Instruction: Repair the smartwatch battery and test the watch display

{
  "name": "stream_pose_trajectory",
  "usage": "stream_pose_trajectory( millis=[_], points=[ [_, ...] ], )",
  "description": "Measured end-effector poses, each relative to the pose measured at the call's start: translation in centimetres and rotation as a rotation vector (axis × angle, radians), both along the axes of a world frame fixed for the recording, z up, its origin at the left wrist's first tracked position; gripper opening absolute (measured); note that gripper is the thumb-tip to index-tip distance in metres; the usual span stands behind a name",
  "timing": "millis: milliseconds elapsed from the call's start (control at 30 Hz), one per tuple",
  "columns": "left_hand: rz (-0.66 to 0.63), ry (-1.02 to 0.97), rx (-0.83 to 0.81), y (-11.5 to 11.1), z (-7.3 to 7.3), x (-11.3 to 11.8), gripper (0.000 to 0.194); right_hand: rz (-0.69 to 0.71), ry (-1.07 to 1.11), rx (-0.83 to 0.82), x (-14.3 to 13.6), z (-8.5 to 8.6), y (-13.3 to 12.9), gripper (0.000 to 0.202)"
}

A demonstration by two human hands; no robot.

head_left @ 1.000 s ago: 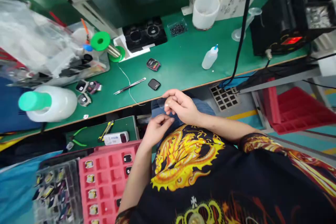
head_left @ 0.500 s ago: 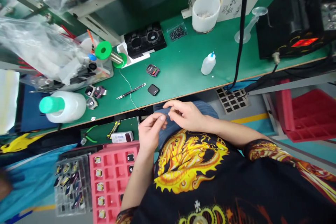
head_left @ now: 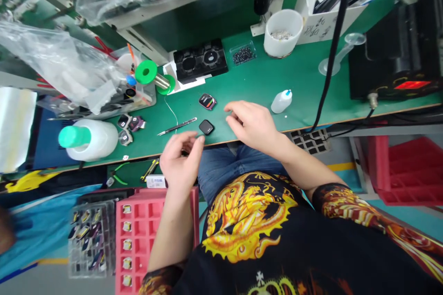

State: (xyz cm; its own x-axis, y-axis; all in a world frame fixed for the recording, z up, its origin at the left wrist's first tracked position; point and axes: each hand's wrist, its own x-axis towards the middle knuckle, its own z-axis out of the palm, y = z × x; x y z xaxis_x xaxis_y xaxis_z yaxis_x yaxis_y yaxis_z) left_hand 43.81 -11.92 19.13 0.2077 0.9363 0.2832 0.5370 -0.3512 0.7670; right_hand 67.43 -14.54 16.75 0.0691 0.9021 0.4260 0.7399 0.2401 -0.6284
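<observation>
My left hand (head_left: 182, 159) is at the bench's front edge, fingers curled but apart, with nothing seen in it. My right hand (head_left: 252, 124) hovers over the green bench top, thumb and fingers apart and holding nothing. Between the hands lies a dark square watch piece (head_left: 206, 127), close to my left fingertips. Behind it sits a purple-edged watch case (head_left: 207, 101) with its inside showing. Metal tweezers (head_left: 177, 126) lie to the left of the square piece, beside a thin strand of wire.
A solder spool (head_left: 146, 72), a green-capped bottle (head_left: 97, 139) and several watch cases (head_left: 134, 123) stand left. A small dropper bottle (head_left: 281, 101) and hanging black cable (head_left: 334, 50) are right. A pink tray (head_left: 147, 212) is below left; a person's blue sleeve shows beyond.
My hands have moved apart: the left one leftward, the right one up and forward over the bench. The view has shifted slightly.
</observation>
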Motion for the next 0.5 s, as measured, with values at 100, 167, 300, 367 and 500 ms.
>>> stream_pose_trajectory(
  millis=[100, 167, 300, 367, 500],
  points=[
    [-0.013, 0.292, 0.165, 4.3, 0.4, 1.3, 0.049, -0.059, -0.093, -0.06, 0.4, 0.1, 1.2, 0.02],
    [-0.037, 0.424, 0.204, 6.6, 0.3, 2.3, 0.063, -0.115, -0.167, -0.104, 0.5, 0.0, 1.7, 0.02],
    [-0.106, 0.514, 0.175, 8.9, 0.0, 4.2, 0.065, -0.149, -0.228, -0.156, 0.6, -0.2, 2.0, 0.021],
    [-0.153, 0.533, 0.142, 9.3, -0.1, 4.7, 0.056, -0.142, -0.204, -0.146, 0.7, -0.3, 2.0, 0.024],
    [-0.203, 0.532, 0.083, 10.1, -0.1, 5.0, 0.039, -0.112, -0.113, -0.116, 1.0, -0.1, 2.0, 0.026]
  ],
)
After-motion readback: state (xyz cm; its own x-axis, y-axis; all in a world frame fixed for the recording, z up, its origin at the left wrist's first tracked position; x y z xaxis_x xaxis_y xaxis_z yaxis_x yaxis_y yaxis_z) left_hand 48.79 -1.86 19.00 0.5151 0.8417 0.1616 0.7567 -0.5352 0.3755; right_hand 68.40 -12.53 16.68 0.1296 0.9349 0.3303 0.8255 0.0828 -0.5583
